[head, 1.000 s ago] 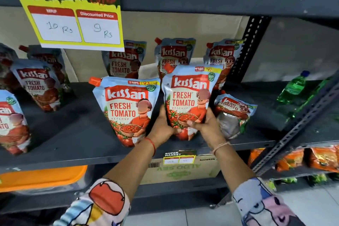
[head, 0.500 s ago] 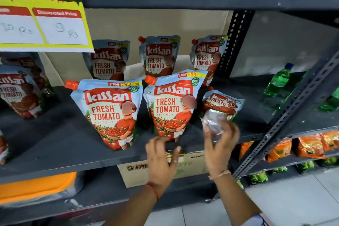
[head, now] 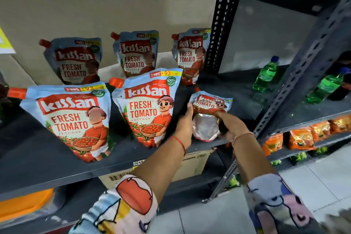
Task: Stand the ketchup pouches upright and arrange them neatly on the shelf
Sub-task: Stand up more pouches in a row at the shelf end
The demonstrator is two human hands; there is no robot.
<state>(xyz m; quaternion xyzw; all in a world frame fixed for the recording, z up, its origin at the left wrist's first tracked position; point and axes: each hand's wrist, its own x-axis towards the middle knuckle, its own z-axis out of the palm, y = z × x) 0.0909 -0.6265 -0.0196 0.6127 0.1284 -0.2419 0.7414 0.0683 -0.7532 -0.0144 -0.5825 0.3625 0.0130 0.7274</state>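
On the grey shelf (head: 47, 159), two front pouches stand upright: the left pouch (head: 74, 119) and, just beside it, the middle pouch (head: 146, 108). Three rear pouches (head: 134, 55) stand against the cardboard behind them. The left hand (head: 185, 125) reaches between the middle pouch and the fallen pouch (head: 208, 116), fingers curled against the fallen one's left edge. The right hand (head: 230, 127) grips the fallen pouch's silver base from the right. Green bottles (head: 266, 74) lie farther right.

A shop: steel shelf (head: 57, 159) of price-tagged ketchup pouches (head: 74, 119), soda bottles (head: 266, 76).
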